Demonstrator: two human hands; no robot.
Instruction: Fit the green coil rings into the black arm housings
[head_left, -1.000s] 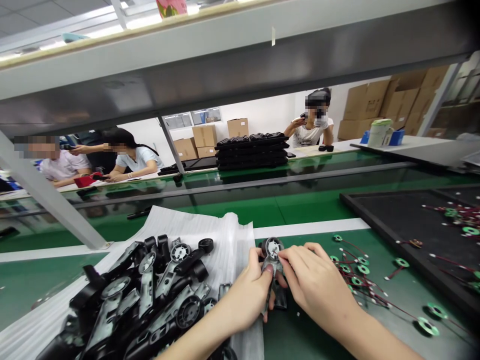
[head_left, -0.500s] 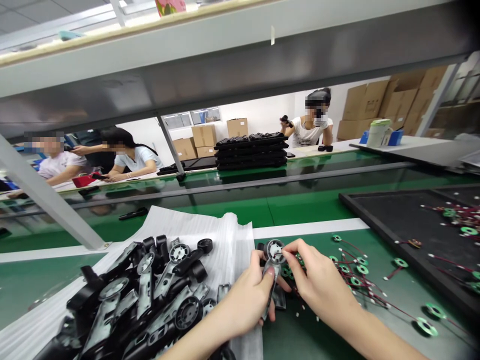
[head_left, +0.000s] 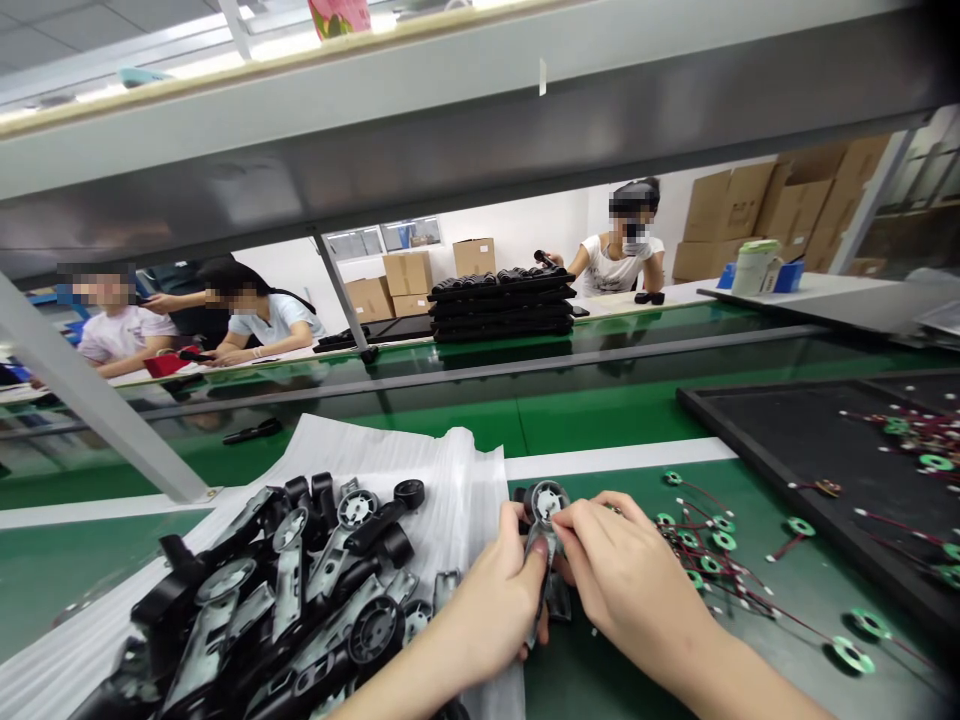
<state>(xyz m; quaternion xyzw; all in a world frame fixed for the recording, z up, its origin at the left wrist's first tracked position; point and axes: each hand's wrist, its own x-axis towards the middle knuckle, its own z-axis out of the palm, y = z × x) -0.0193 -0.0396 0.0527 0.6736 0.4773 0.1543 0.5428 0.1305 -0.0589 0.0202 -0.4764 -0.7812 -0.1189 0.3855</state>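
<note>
My left hand (head_left: 499,590) is closed around the handle of a black plastic housing with a grey inside and a round, spoked head (head_left: 550,500), which points up and away from me. The thumb lies along the handle. Against the lower right rim of that head, my right hand (head_left: 626,560) has its thumb and index finger pinched together. Whatever is between those fingertips is too small or hidden to name. Behind and right of my right hand lie several green ring-shaped circuit boards (head_left: 724,541) with thin red and black wires and white connectors.
A heap of similar black housings (head_left: 289,590) lies on white foam sheet (head_left: 480,480) at left. At right stands a black tray (head_left: 739,425) with more wired boards. Beyond runs a green conveyor belt (head_left: 600,415). A grey shelf (head_left: 450,140) spans overhead; several people sit across.
My right fingertips have moved from the centre of the round head down to its lower right rim. A dark part on the belt has shifted left. My left hand keeps its hold.
</note>
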